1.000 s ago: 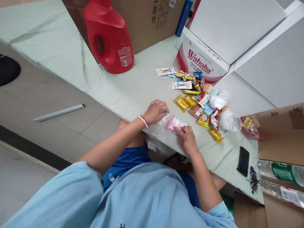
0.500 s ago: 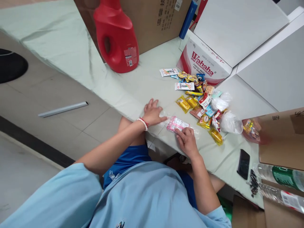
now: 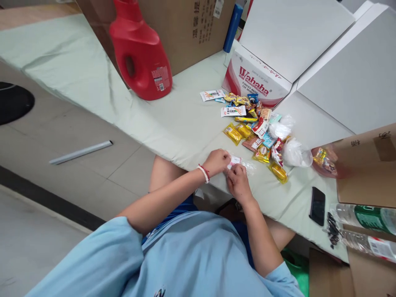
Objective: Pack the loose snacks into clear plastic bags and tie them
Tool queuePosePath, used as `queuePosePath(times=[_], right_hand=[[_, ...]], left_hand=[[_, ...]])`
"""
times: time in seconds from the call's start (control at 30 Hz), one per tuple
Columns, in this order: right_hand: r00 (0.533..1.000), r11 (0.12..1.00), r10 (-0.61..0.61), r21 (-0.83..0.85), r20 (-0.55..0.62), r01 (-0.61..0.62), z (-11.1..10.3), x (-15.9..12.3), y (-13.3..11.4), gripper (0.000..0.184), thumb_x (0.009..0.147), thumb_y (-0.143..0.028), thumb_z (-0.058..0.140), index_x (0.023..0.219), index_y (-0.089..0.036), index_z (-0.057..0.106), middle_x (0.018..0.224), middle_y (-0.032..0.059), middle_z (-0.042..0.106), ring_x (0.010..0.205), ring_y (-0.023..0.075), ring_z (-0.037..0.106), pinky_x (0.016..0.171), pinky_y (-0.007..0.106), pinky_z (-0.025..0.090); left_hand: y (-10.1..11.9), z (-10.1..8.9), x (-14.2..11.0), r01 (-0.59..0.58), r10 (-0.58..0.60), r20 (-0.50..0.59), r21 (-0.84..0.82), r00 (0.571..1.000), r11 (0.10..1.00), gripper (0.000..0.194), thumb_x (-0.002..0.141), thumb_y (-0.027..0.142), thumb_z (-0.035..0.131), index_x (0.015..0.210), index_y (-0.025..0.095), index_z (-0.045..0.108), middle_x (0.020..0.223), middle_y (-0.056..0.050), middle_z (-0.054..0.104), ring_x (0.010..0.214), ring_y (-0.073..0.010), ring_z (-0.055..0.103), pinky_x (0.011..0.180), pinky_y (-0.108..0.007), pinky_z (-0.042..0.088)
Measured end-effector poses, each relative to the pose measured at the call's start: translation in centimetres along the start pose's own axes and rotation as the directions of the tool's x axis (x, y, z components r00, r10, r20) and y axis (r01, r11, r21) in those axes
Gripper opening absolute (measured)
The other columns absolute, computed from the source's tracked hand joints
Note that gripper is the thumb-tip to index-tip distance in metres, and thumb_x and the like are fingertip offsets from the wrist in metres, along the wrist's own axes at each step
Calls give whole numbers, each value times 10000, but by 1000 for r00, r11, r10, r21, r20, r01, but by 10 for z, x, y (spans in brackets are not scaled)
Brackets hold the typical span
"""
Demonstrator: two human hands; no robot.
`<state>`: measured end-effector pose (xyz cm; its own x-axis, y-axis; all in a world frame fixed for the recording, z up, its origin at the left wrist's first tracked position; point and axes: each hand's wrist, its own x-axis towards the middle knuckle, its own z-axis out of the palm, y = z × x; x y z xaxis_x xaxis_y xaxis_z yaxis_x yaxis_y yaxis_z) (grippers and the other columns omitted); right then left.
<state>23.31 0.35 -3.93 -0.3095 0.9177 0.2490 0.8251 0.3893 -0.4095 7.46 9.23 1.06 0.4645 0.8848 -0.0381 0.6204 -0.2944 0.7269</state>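
Note:
A small clear bag with a pink packet [image 3: 235,161] inside lies near the front edge of the pale green table [image 3: 173,119]. My left hand [image 3: 216,161] is closed over the bag's left end, a beaded band on its wrist. My right hand [image 3: 236,182] pinches the bag from the front, fingers curled on it. Both hands meet over the bag and hide most of it. Just beyond it lies a pile of several small snack packets [image 3: 253,123], yellow, red, white and blue.
A red detergent jug [image 3: 139,51] and a brown carton [image 3: 188,29] stand at the back. A red-and-white Wahaha box [image 3: 256,84] sits behind the snacks. To the right lie clear plastic bags [image 3: 293,152], a black phone [image 3: 317,205], water bottles [image 3: 365,218] and a cardboard flap [image 3: 368,173].
My left hand has moved right from the table edge onto the pink packet's bag and closed on it. My right hand stays on the bag, now pinching it.

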Motion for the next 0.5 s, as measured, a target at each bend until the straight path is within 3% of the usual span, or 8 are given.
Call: queuePosePath(times=[0.1,0.2,0.23,0.3,0.37,0.43,0.5], right_hand=[[1000,997,-14,76,10,13,-3,-11,-4,296,939,-136,538,1093,-233,772,1171,134,611,1283,303,460,1082,507,440],[994,977,55,211,-91,-35,-16,-24,3,290,943,-148,502,1015,-243,767,1115,100,681,1224,271,551,1058,475,470],[973,970,142,220,-183,-101,-21,-27,8,300,956,-160,476,1011,-240,759,1068,93,692,1165,260,582,1032,464,482],[864,942,332,173,-378,-287,-30,-27,22,292,983,-230,461,1072,-217,739,1065,111,688,1097,266,594,1017,476,474],[777,890,433,78,-457,-450,-34,-23,36,319,971,-355,529,1165,-176,708,1130,158,665,1140,313,554,1053,539,424],[800,858,473,-12,-369,-513,-33,-18,47,402,907,-442,626,1173,-150,694,1134,188,650,1199,366,501,1065,583,390],[837,856,488,-54,-246,-515,-32,-16,51,306,865,-413,663,1045,-170,710,1100,182,646,1226,381,475,1061,573,389]], left_hand=[[13,23,-15,-106,109,-6,167,994,980,222,932,169,529,935,115,744,1113,-161,712,1118,-280,621,962,-413,490],[11,36,-33,-217,237,5,419,971,882,313,977,231,507,1179,99,707,1313,-187,649,1174,-331,566,941,-488,465],[8,39,-37,-238,262,17,478,965,846,346,990,228,488,1250,106,680,1360,-181,631,1169,-325,564,923,-485,462],[3,44,-42,-253,281,31,534,959,807,401,1008,198,441,1357,124,624,1449,-172,586,1175,-307,559,905,-469,455],[0,47,-43,-257,287,36,561,957,786,441,1018,164,388,1407,127,593,1509,-178,544,1199,-304,551,900,-469,449],[-1,50,-43,-252,278,43,569,960,783,461,1023,153,359,1425,124,582,1537,-183,524,1222,-312,546,900,-475,450],[-1,51,-44,-245,263,50,560,964,791,479,1017,145,359,1449,129,566,1550,-182,517,1244,-318,543,894,-477,458]])
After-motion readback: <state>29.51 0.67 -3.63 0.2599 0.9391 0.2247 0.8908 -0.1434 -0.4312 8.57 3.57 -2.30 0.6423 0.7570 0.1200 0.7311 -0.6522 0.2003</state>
